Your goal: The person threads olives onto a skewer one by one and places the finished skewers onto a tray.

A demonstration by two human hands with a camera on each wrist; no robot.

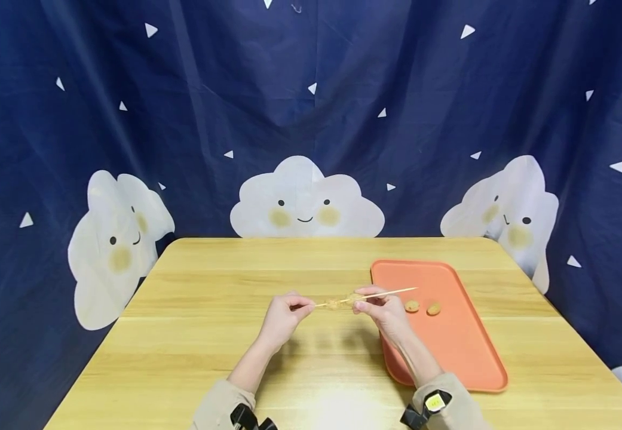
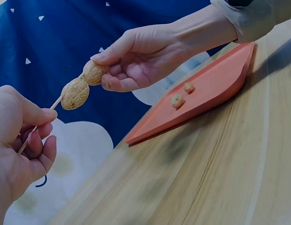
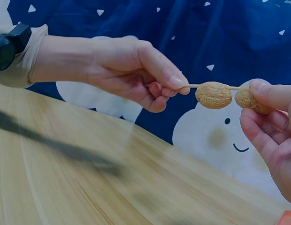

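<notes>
A thin wooden skewer [image 1: 394, 292] is held up over the table, its bare tip pointing right. Two wrinkled, walnut-like brown balls are threaded on it, the first ball [image 3: 213, 95] next to my left hand and the second ball [image 2: 94, 72] at my right. My left hand [image 1: 282, 318] pinches the skewer's left end between thumb and fingers. With thumb and fingertips, my right hand [image 1: 391, 318] grips the second ball, partly covering it. Two similar loose balls, one ball [image 1: 411, 306] nearer my right hand and another ball [image 1: 434, 309] beyond it, lie on the orange tray [image 1: 450, 352].
The wooden table [image 1: 208, 280] spreads under both hands, with the tray along its right side beneath my right forearm. A dark blue curtain [image 1: 267, 119] printed with smiling clouds and white triangles hangs behind the table and at both sides.
</notes>
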